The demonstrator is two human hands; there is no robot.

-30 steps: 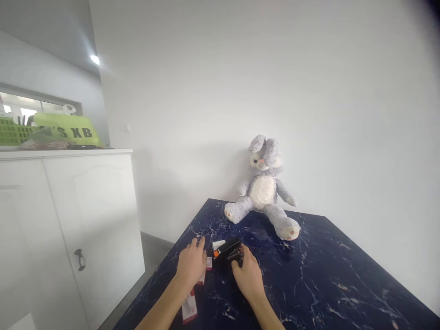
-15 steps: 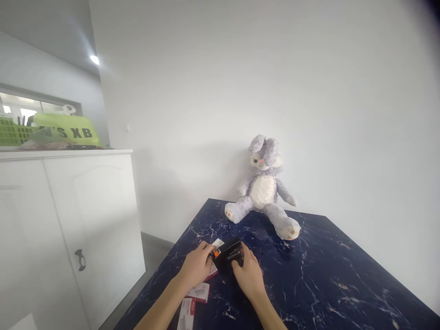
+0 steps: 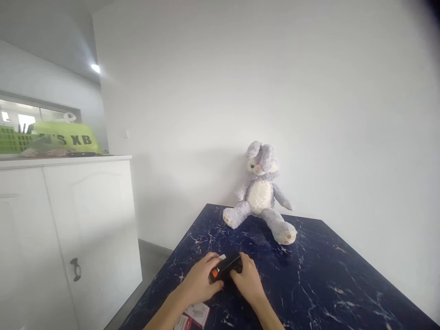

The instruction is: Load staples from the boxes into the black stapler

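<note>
Over the near part of the dark table, a long black object with an orange part [image 3: 225, 266] is between my two hands; its kind is not clear. My left hand [image 3: 202, 278] grips its left end, the thumb below and the fingers above the orange part. At the other end, my right hand [image 3: 248, 278] holds it between thumb and fingers. A bit of a white item [image 3: 222, 257] shows just behind the object, mostly hidden. Below my left wrist lie red-and-white small boxes [image 3: 199, 313], partly covered by my forearm and cut by the frame.
A grey plush rabbit [image 3: 260, 197] sits at the back of the blue marbled table [image 3: 319, 275], against the white wall. On the left stands a white cabinet [image 3: 92, 220] with a green basket [image 3: 13, 141] and a yellow-green item with black letters [image 3: 70, 137] on top.
My left hand has shifted its grip, its thumb now reaching under the black object. The white item behind it shows less. The whole view has tilted slightly upward.
</note>
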